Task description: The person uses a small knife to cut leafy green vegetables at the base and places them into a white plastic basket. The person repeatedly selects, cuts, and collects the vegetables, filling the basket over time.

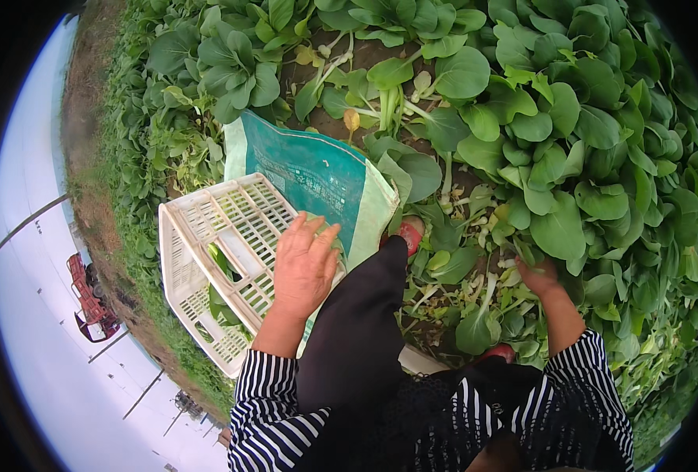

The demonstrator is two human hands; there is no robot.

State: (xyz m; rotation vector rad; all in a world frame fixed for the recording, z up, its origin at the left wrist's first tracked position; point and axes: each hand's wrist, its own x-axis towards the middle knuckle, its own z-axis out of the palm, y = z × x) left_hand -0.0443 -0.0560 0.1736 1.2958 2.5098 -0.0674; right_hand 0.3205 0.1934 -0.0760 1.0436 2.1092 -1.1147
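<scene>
My left hand (305, 265) lies back-up over the right end of a white slatted plastic crate (210, 221), fingers slightly apart. I see no object in it, though its underside is hidden. Green leaves show through the crate's openings. Beyond its far side a teal and pale-green woven sack (302, 159) bears writing. Low among the leafy greens, which look like bok choy (558, 224), is my right hand (536, 274). Leaves cover its fingertips near pale cut stems, so its grip cannot be made out.
Trimmed leaves and stalks (473, 318) litter the soil around my red shoes (411, 233). More bok choy (237, 71) grows beyond the sack. A dirt track (92, 177) runs along the left, with a red vehicle (92, 295) and utility poles (142, 394) past it.
</scene>
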